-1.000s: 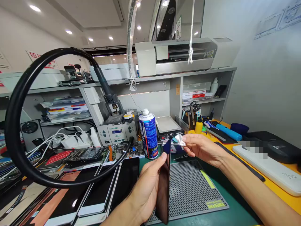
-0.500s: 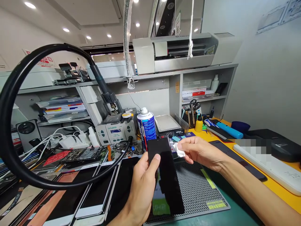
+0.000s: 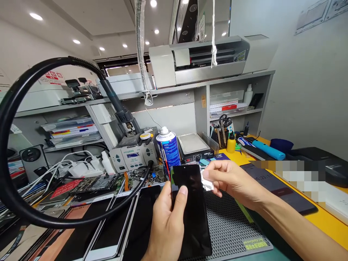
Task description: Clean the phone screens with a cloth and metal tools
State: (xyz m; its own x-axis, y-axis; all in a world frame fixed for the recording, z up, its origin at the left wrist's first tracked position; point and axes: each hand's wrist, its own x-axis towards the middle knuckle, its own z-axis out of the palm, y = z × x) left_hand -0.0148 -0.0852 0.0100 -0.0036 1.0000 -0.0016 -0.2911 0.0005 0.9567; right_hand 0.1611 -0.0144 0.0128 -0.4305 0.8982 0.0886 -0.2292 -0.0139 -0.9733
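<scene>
A black phone [image 3: 194, 214] is held upright, screen toward me, above a grey perforated mat [image 3: 231, 221]. My left hand [image 3: 170, 221] is closed around its left side, with the thumb lying on the screen. At the phone's upper right edge, my right hand [image 3: 227, 179] pinches a crumpled white wipe [image 3: 207, 181] between thumb and fingers. The wipe touches or nearly touches that edge. The left fingers behind the phone are hidden.
Several phone panels [image 3: 104, 232] lie at the left under a looping black hose [image 3: 8, 174]. Behind the phone stand a blue spray can [image 3: 170, 150], a soldering station [image 3: 133, 157] and a hot plate [image 3: 193, 145]. Another phone [image 3: 282, 192] lies at the right.
The view has shifted slightly. The held phone now sits a little lower and more upright, and its screen reflections have changed. Both hands keep their holds, with the wipe close to the phone's edge.
</scene>
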